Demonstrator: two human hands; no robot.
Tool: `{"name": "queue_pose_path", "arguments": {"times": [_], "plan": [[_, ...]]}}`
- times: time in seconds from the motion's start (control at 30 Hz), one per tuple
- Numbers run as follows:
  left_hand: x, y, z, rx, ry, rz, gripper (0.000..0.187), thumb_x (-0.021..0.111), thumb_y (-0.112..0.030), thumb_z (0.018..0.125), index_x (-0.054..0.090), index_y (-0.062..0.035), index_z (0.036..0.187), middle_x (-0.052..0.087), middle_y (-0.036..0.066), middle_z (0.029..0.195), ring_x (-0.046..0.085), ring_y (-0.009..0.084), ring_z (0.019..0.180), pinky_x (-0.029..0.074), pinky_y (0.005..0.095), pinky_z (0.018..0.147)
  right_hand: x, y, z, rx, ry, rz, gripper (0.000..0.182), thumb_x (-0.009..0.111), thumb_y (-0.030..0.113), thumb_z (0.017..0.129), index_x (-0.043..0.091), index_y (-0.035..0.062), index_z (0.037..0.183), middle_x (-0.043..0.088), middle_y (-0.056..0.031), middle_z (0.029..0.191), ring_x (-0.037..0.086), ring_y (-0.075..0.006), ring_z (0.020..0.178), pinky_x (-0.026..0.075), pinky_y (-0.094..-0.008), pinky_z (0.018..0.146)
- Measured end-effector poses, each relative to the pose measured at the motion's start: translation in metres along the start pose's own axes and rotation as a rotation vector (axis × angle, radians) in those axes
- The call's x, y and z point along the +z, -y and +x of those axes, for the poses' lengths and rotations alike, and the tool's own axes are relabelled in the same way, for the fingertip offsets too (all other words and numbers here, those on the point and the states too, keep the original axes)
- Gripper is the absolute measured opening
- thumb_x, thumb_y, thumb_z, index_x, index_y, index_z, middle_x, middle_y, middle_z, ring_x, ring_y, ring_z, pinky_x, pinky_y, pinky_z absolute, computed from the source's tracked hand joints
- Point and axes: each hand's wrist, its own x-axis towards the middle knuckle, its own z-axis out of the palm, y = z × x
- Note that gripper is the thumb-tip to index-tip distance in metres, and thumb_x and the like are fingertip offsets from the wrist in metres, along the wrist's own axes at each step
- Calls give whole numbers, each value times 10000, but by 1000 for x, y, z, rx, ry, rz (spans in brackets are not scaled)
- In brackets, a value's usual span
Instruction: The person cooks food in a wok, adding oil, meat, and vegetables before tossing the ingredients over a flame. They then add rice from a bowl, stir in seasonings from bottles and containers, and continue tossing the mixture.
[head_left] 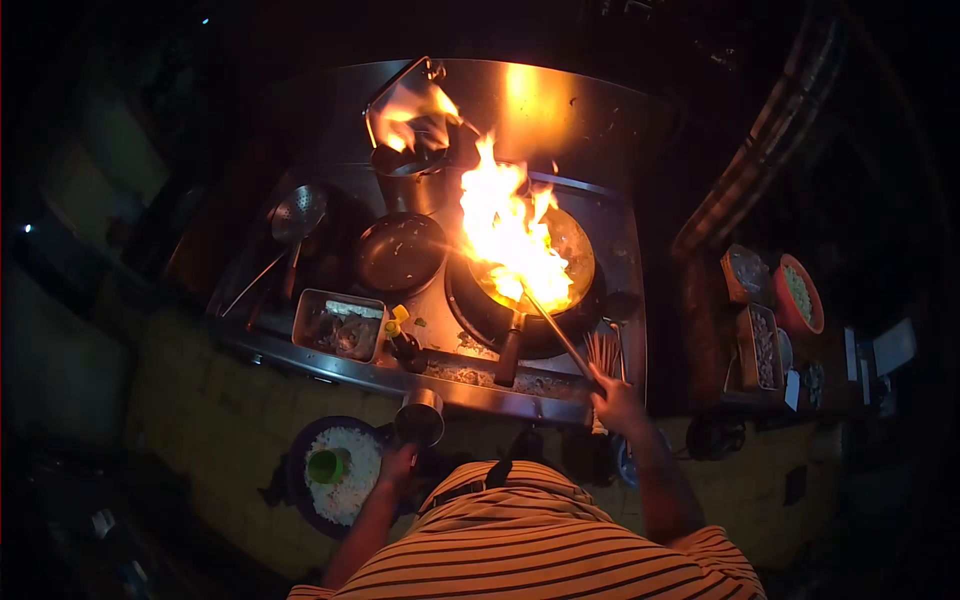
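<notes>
Flaming pan (577,245) | ahead of right-hand fingers (606,387), clamped on utensil handle (560,331) | left-hand fingers (400,459) gripping metal cup (419,420)

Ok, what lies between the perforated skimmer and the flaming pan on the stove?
In the head view, a dark round pan with small pale flecks in it lies between the skimmer and the flaming pan.

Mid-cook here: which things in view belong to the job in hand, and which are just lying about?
In use, it appears:
- flaming pan
- long-handled utensil, in the right hand
- metal cup, in the left hand

Lying about, probably:
- perforated skimmer
- dark frying pan
- green cup
</notes>
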Motion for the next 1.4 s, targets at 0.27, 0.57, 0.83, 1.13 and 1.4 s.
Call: {"name": "queue_pose_path", "arguments": {"times": [0.27,0.57,0.83,1.13,1.4], "plan": [[3,3,23,227,127,-7,210,619,-273,851,619,-96,738,526,-10,624,485,85,564,387,272,527,-16,14,-3,21,26,-243,590,579,140,836,437,175,1407,645,-223,984,650,-342,918,517,-428,831],[41,-22,5,-7,43,-104,230,600,-271,872,539,-130,702,483,-13,581,457,85,466,363,239,423,20,-32,74,160,-161,-231,612,538,156,856,374,216,1442,629,-238,1004,647,-372,876,522,-460,790],[68,-31,1,83,13,-176,200,601,-230,873,535,-116,723,488,-13,586,455,92,445,320,247,398,-52,-68,48,-14,-48,17,535,553,132,831,482,105,1360,630,-278,944,635,-395,900,497,-488,794],[94,-32,-7,318,-25,73,217,598,-243,872,543,-102,718,473,0,545,444,104,437,315,261,407,-12,-79,97,-56,-33,69,562,571,147,832,459,124,1383,631,-265,965,635,-388,916,514,-446,827],[85,-3,-9,114,-126,-195,167,606,-232,847,559,-109,745,496,0,603,459,95,474,328,251,424,-32,-95,28,62,-149,-20,566,604,92,796,493,87,1351,632,-273,993,637,-382,925,503,-438,827]]}}
